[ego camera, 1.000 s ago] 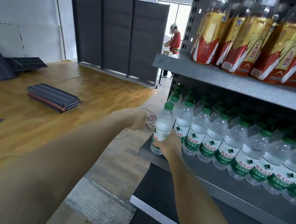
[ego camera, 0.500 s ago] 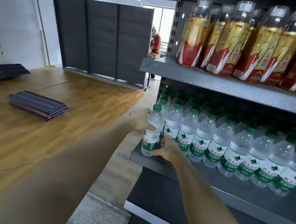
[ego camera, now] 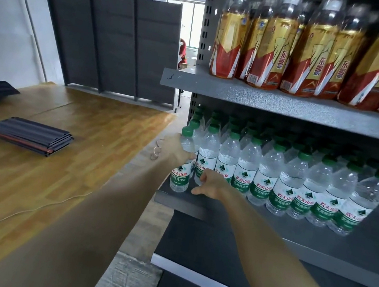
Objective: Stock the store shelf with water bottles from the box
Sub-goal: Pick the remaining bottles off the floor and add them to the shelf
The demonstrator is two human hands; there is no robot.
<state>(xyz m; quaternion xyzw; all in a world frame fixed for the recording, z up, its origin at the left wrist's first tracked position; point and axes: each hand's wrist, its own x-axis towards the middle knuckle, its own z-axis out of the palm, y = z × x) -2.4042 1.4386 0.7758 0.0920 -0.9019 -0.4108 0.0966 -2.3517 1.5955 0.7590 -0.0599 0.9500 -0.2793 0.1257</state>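
A clear water bottle (ego camera: 180, 174) with a green cap and green label stands at the left front corner of the grey middle shelf (ego camera: 316, 247). My left hand (ego camera: 177, 152) grips it around the upper body from the left. My right hand (ego camera: 210, 184) hangs with loosely curled fingers just right of that bottle, in front of the neighbouring bottle's base, and holds nothing. A long front row of matching water bottles (ego camera: 286, 183) runs to the right, with several more rows behind it. The box is out of view.
The shelf above (ego camera: 289, 104) carries gold-and-red drink bottles (ego camera: 305, 45). A lower shelf (ego camera: 206, 282) lies beneath. To the left, wooden floor holds a stack of dark panels (ego camera: 30, 135) and a thin cord. A dark partition (ego camera: 110, 41) stands at the back, a person in red beyond it.
My left hand has closed round the leftmost bottle's upper body, having first been behind it. My right hand has slipped off that bottle's base to the right. The view has moved closer.
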